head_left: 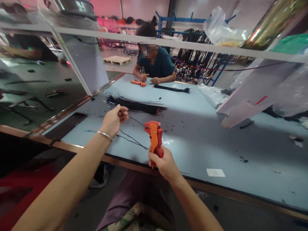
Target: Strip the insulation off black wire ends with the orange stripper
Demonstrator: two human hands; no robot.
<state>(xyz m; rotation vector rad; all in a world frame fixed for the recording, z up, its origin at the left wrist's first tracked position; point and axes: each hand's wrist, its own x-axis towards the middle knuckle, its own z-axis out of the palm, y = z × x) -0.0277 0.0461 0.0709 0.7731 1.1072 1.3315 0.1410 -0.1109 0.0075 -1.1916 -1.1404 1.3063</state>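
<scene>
My right hand is wrapped round the handles of an orange and red wire stripper, held upright over the table's near edge. My left hand pinches a thin black wire, which runs across to the stripper's head at its left side. Whether the jaws grip the wire end is too small to tell. Just beyond my left hand lies a thick bundle of black wires with bluish tips at its left end. A few loose black wires rest on the table between my hands.
A dark phone lies at the left. Across the table, a person sits near another orange tool and a second wire bundle. A white panel stands at the right. Black scraps dot the surface near a white label.
</scene>
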